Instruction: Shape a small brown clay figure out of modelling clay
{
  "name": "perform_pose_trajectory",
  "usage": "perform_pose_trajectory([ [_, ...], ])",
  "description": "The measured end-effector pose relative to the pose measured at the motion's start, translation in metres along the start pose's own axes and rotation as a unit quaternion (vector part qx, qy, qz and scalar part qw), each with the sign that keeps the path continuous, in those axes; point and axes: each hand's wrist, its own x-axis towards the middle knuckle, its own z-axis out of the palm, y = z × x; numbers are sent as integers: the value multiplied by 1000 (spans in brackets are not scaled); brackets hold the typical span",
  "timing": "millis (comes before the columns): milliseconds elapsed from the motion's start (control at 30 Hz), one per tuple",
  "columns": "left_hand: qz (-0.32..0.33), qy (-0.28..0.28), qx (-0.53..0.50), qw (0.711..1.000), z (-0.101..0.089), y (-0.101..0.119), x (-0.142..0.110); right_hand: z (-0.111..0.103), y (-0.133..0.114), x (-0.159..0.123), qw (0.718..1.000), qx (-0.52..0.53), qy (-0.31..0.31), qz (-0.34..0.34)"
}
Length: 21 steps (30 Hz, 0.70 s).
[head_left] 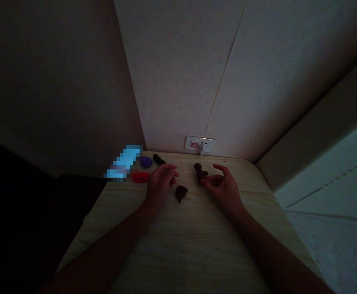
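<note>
In my right hand (224, 190) the thumb and a finger pinch the lower end of a small dark brown figure (198, 170), which looks like modelling clay. It has a round head and a stub sticking out on its right side; the index finger is raised away from it. My left hand (163, 179) hovers to the left with loosely bent fingers apart and nothing visible in them. Just below those fingertips, a separate dark brown lump (181, 193) with a pointed lower end lies on the wooden table (190, 245).
Behind my left hand lie a purple lump (146, 161), a black elongated piece (158, 159) and a red piece (140, 177). A bright pixelated rectangle (123, 163) stands at the table's left edge. A wall socket (200, 144) with something plugged in sits behind the table.
</note>
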Motion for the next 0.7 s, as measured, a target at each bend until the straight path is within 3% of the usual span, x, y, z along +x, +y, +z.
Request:
perform_pose_trajectory([
  [367, 2, 6, 3, 1000, -2, -1, 1, -8, -14, -8, 967, -243, -22, -71],
  [700, 60, 29, -27, 997, 7, 14, 18, -9, -14, -6, 941, -305, 64, -129],
])
